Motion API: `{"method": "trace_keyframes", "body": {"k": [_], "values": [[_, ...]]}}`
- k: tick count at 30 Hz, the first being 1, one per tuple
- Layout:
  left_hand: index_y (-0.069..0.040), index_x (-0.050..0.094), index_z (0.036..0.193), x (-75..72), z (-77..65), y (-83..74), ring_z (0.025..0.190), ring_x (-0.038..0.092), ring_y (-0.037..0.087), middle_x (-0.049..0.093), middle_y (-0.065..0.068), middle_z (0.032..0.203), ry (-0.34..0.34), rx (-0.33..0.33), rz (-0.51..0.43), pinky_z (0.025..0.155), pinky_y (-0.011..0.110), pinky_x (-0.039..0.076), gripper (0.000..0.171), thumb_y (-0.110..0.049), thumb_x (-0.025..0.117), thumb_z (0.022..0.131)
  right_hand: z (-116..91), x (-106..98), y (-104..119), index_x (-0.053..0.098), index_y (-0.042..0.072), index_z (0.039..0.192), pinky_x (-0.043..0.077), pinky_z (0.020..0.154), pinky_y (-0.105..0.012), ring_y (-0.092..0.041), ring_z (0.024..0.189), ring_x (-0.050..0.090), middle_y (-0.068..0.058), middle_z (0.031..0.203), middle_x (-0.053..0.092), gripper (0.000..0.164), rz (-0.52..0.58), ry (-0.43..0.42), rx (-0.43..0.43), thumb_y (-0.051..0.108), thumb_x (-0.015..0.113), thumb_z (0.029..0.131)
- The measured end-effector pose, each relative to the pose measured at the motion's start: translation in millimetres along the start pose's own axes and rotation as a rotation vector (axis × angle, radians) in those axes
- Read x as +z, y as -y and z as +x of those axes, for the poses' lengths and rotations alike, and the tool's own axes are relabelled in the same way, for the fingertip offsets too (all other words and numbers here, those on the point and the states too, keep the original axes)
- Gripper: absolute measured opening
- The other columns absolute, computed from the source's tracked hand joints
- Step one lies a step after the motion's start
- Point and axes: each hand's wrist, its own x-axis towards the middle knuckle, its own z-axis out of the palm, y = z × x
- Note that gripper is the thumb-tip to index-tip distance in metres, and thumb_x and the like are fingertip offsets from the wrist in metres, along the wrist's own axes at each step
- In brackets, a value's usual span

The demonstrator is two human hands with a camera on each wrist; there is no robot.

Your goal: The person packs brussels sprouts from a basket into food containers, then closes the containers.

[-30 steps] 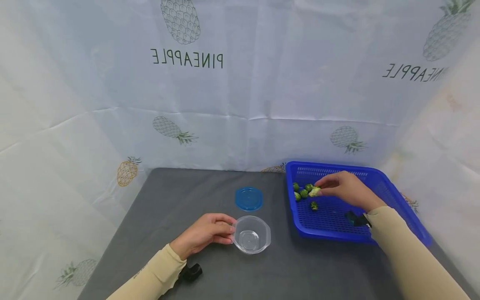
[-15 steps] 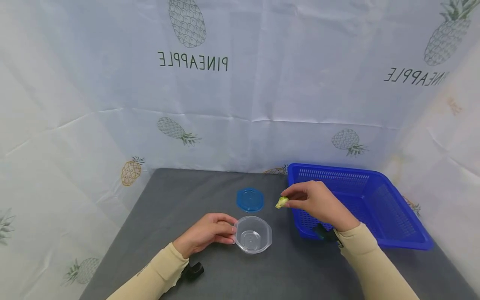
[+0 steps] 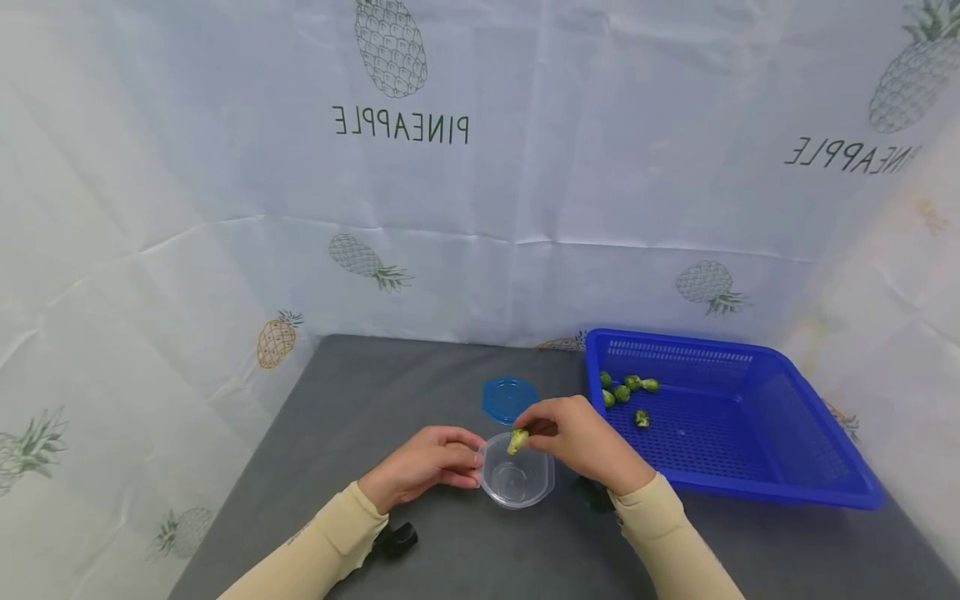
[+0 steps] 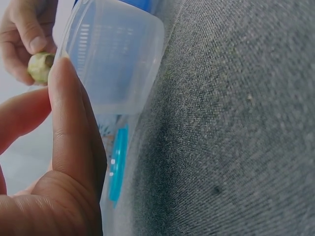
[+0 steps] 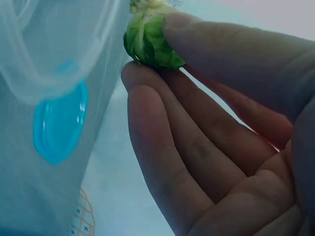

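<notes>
A clear plastic bowl stands on the grey table, nothing visible inside it. My left hand pinches its left rim between thumb and fingers; in the left wrist view the thumb lies along the outside of the bowl's wall. Over the bowl's far right rim, my right hand holds a Brussels sprout between thumb and fingertips. The right wrist view shows the sprout's green leaves close up, its pale stem end pointing up in that view.
Behind the bowl lies a blue lid, flat on the table. To the right stands a blue perforated basket with several sprouts at its left side. A white pineapple-print curtain hangs along the back edge.
My right hand has brought the sprout leftward out of the basket to above the bowl. The left hand keeps its grip on the bowl; the head view has shifted slightly.
</notes>
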Motion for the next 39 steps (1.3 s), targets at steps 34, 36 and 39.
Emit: {"method": "trace_keyframes", "body": {"k": [34, 36, 39], "values": [[0.004, 0.065, 0.138, 3.8, 3.3, 1.2, 0.091, 0.076, 0.015, 0.075, 0.008, 0.104, 0.025, -0.011, 0.002, 0.086, 0.032, 0.069, 0.04, -0.015, 0.071, 0.104, 4.3, 43.3, -0.2, 0.084, 0.01, 0.11, 0.065, 0.081, -0.027, -0.01, 0.091, 0.077, -0.002, 0.101, 0.083, 0.018, -0.089, 0.132, -0.1, 0.002, 0.081, 0.094], [0.005, 0.065, 0.139, 2.6, 3.1, 1.1, 0.091, 0.076, 0.016, 0.075, 0.008, 0.104, 0.023, -0.008, 0.007, 0.086, 0.032, 0.069, 0.041, -0.015, 0.071, 0.104, 4.3, 39.4, 0.8, 0.084, 0.01, 0.111, 0.065, 0.08, -0.027, -0.011, 0.091, 0.077, -0.003, 0.102, 0.083, 0.018, -0.097, 0.115, -0.102, 0.002, 0.08, 0.095], [0.005, 0.064, 0.14, 0.4, 1.6, 1.8, 0.091, 0.077, 0.017, 0.074, 0.009, 0.105, 0.015, -0.004, 0.01, 0.087, 0.033, 0.069, 0.042, -0.016, 0.072, 0.104, 3.0, 31.3, 3.2, 0.083, 0.008, 0.115, 0.065, 0.08, -0.026, -0.011, 0.092, 0.078, -0.006, 0.105, 0.083, 0.019, -0.101, 0.089, -0.102, 0.003, 0.079, 0.097]]}}
